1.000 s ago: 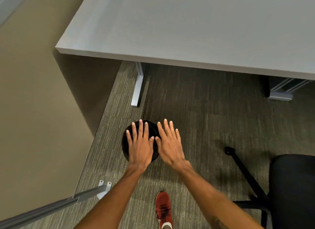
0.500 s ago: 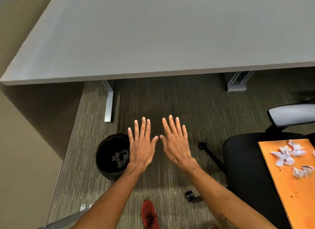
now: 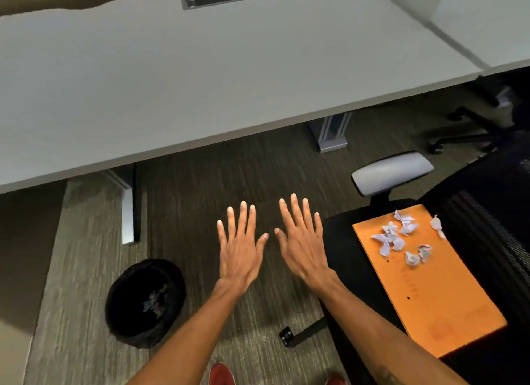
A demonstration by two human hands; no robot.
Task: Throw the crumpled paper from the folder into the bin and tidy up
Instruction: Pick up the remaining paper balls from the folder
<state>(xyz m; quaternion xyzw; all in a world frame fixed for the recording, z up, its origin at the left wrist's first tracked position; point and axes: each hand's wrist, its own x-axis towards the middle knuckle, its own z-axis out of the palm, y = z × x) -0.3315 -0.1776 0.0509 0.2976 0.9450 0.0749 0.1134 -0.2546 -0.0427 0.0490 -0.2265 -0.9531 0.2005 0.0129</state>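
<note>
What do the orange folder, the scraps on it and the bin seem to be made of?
Orange folder: likely matte card or manila paper; flat, dull, small punched holes. Scraps: thin paper, white, creased and crumpled. Bin: round and black, too dark and blurred to tell plastic from metal; a paper wad lies inside.

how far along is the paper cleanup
Partly done. Some crumpled paper already lies in the bin. Nothing is in hand: the left hand and right hand are both open and empty above the carpet. Left to do: several scraps sit on the orange folder on the chair.
</note>
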